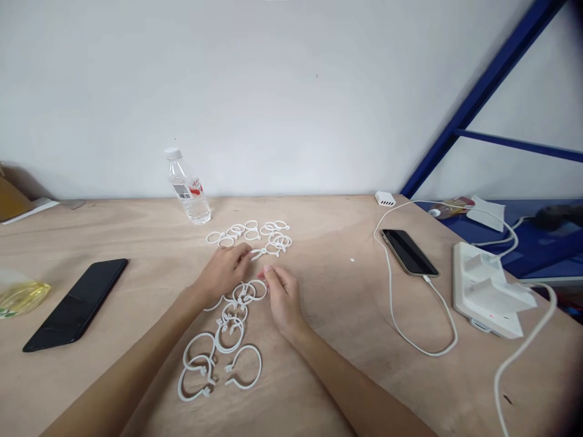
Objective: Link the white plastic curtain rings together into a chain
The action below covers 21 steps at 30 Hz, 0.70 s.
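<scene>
My left hand (228,267) is bent over the table between two groups of white plastic rings, its fingers curled down with the tips partly hidden. Just beyond those fingertips lies a thin white ring (257,253), seemingly touching them. My right hand (283,297) is closed, thumb and forefinger together; what they pinch, if anything, I cannot make out. Beside its fingers is another white ring (259,297). Nearer me, several split rings with small clip ends (248,386) lie loose, some overlapping. Behind my hands sits a cluster of smaller closed rings (235,230).
A water bottle (186,188) stands by the wall. On the left lie a black phone (75,306) and a clear yellowish packet (25,297). To the right are a charging phone (409,252), its looping white cable (390,303), a power strip (487,288) and a small white box (385,199).
</scene>
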Each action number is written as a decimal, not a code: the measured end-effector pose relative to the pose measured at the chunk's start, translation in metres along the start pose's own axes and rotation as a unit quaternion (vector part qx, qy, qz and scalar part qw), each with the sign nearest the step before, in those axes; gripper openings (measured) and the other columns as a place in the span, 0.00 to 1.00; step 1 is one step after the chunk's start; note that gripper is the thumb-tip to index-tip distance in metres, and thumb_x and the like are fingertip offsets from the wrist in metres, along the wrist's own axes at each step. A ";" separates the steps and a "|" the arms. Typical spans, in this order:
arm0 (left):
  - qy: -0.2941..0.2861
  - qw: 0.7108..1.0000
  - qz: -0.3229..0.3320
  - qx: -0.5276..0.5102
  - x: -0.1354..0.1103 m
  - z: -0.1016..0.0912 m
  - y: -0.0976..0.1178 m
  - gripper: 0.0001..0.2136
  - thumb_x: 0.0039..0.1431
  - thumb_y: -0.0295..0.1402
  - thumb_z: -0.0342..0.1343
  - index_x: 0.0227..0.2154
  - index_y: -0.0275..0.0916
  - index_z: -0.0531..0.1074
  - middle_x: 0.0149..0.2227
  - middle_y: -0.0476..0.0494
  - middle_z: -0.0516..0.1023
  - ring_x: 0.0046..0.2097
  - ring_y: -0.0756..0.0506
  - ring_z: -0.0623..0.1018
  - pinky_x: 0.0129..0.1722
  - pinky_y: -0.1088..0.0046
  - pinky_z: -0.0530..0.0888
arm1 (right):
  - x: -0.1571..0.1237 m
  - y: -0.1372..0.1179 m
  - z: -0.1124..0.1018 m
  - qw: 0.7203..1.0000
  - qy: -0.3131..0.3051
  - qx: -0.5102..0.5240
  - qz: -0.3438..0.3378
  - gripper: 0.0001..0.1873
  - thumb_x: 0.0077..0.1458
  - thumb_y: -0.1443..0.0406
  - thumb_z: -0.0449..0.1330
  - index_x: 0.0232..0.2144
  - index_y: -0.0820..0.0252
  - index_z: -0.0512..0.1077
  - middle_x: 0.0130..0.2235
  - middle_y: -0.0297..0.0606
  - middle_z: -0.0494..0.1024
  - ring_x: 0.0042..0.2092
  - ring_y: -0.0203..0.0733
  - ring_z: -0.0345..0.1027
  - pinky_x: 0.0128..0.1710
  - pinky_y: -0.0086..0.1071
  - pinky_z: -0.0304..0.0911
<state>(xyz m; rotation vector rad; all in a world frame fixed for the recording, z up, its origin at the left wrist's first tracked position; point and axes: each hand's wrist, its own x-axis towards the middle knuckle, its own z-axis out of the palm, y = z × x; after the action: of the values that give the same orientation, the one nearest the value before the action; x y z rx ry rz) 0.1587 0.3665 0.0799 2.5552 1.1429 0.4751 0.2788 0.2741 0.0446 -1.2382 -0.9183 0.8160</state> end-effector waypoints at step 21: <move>0.166 0.978 0.097 0.085 -0.046 0.013 0.023 0.09 0.61 0.29 0.48 0.31 0.40 0.74 0.29 0.48 0.79 0.32 0.47 0.75 0.38 0.65 0.61 | 0.000 -0.005 -0.003 0.989 -0.129 0.068 0.034 0.18 0.52 0.56 0.56 0.18 0.59 0.62 0.20 0.28 0.57 0.25 0.33 0.48 0.25 0.28 0.47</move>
<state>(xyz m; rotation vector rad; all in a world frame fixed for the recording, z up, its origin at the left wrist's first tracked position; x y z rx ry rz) 0.1505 0.3153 0.0698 2.8259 1.0815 0.9188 0.2818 0.2726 0.0490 -1.0646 -1.0126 1.0940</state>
